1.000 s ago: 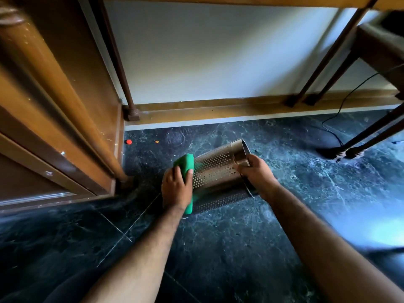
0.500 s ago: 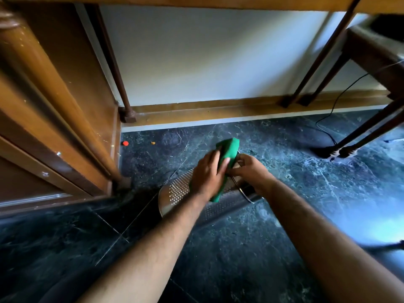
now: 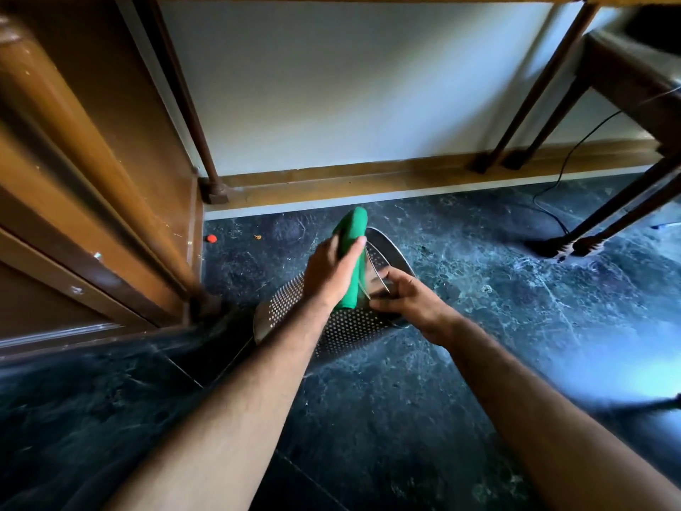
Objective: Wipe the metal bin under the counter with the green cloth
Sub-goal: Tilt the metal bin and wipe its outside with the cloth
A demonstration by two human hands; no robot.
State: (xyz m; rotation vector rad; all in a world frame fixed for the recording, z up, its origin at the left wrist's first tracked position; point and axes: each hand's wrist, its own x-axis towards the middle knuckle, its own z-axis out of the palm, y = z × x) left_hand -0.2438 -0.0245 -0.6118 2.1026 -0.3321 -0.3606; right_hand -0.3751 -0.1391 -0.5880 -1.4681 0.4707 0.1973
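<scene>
A perforated metal bin lies on its side on the dark floor, its open mouth turned to the far right. My left hand holds the folded green cloth and presses it against the bin's upper side near the rim. At the rim, my right hand grips the bin and keeps it steady. The left forearm hides part of the bin's near end.
A brown wooden cabinet stands close on the left. Thin metal legs and a black cable are at the right, by the white wall and wooden skirting. A small red speck lies on the floor.
My left hand has slid the green cloth along the bin from its closed end to the rim. The bin's mouth has turned further away from me.
</scene>
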